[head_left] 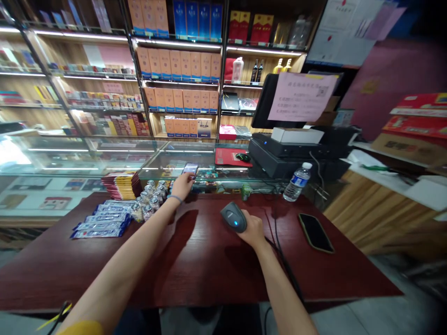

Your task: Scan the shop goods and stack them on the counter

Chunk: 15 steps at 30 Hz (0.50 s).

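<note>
My right hand is wrapped round a dark grey barcode scanner with a small blue light on top, held above the dark red table. A cable trails from it toward the front edge. My left hand reaches to the far side, its fingers closed at the near edge of a small flat item with a pale face, perhaps a pack or a phone, by the glass counter. Left of that wrist stand several small clear-capped jars, with blue-and-white sachets and a stack of red-and-yellow packs beyond.
On the table's right are a water bottle and a dark phone. Behind stand a glass display counter, a monitor with a pink notice, and a mouse on a red mat. Boxed goods fill the back shelves.
</note>
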Each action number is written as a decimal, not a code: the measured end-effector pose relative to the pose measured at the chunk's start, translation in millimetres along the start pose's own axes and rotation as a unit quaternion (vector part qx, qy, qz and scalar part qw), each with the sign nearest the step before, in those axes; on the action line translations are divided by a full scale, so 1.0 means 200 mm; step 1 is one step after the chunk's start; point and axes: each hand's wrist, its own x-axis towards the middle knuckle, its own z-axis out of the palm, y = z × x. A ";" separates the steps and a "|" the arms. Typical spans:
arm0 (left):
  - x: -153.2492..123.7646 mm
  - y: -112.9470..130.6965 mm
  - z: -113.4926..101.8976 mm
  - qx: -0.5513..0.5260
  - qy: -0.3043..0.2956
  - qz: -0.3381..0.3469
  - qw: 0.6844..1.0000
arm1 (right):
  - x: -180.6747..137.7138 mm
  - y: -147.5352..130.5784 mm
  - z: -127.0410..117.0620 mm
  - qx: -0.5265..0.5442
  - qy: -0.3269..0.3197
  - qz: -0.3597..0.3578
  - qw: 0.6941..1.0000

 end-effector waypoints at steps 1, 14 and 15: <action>-0.03 0.04 0.05 -0.046 0.007 0.007 0.999 | 0.00 0.02 -0.01 -0.009 0.010 0.013 1.000; -0.34 0.55 0.87 -0.375 -0.040 -0.029 0.926 | -0.06 0.29 -0.18 -0.097 0.090 0.173 0.976; -0.35 0.56 0.92 -0.373 -0.043 -0.030 0.926 | -0.06 0.30 -0.18 -0.099 0.100 0.183 0.973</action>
